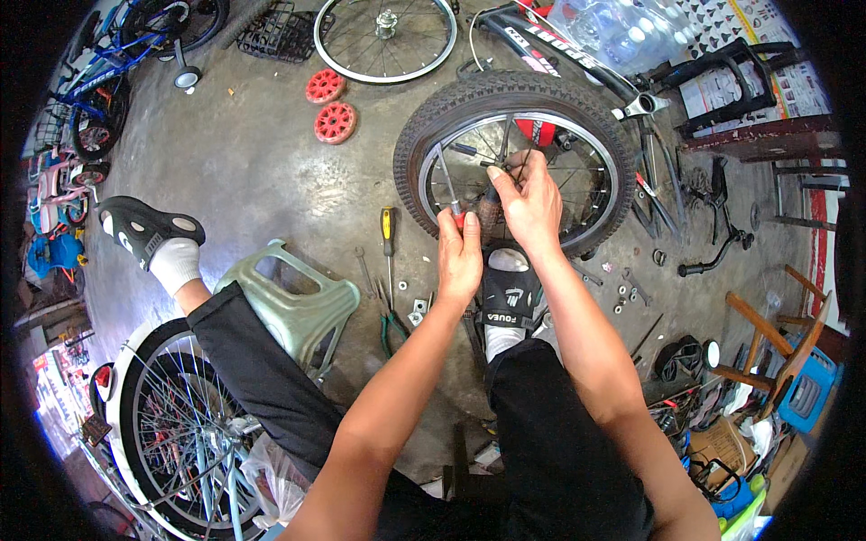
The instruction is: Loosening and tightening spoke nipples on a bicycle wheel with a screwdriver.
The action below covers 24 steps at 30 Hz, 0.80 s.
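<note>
A bicycle wheel with a knobby black tyre lies flat on the floor in front of me. My left hand is closed round the red handle of a screwdriver, whose shaft points away from me over the near-left spokes. Over the wheel's middle, my right hand has its thumb and fingers pinched together beside the hub. What lies between those fingertips is hidden. A brownish ribbed cylinder, perhaps part of the hub, shows between the two hands. My shoe stands at the tyre's near edge.
Left of the wheel lie a yellow-handled screwdriver, pliers and a green plastic stool. Two red discs and a bare wheel rim lie farther off. A bicycle frame lies behind; a wooden stool is at right.
</note>
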{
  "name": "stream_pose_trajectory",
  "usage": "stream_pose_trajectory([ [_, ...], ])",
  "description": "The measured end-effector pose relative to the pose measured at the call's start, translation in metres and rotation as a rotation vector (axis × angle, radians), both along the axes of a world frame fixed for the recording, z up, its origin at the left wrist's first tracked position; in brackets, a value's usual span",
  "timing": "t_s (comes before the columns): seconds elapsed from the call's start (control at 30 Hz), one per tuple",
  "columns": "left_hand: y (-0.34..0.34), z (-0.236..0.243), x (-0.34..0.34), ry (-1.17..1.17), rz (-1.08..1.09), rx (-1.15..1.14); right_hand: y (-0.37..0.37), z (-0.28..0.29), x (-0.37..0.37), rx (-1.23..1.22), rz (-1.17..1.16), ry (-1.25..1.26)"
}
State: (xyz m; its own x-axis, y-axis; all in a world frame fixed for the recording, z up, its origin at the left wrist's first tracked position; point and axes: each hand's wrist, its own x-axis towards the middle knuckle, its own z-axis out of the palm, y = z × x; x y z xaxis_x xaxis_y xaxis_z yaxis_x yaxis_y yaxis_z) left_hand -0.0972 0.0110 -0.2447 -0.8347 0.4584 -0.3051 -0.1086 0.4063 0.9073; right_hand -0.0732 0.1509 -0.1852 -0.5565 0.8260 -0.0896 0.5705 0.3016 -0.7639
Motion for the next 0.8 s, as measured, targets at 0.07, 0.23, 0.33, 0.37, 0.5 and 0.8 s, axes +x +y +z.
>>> stream_pose_trajectory([
  [0.07,0.003,0.000,-0.001,-0.205,0.015,0.149,0.002,-0.004,0.001,0.019,-0.004,0.052],
  [0.23,-0.003,-0.010,-0.001,-0.134,-0.046,0.239,-0.003,-0.004,0.000,0.041,-0.007,0.060],
  [0.33,-0.003,-0.010,-0.001,-0.111,-0.053,0.222,-0.003,-0.004,0.001,0.043,-0.003,0.037],
  [0.37,-0.003,-0.011,-0.001,-0.095,-0.049,0.207,-0.003,-0.002,0.000,0.031,0.001,0.028],
  [0.5,-0.002,-0.007,0.000,-0.090,-0.031,0.201,-0.004,0.001,0.001,0.008,0.013,0.013],
  [0.8,-0.001,-0.009,0.001,-0.102,-0.019,0.220,-0.001,0.001,0.002,-0.057,-0.009,0.136],
])
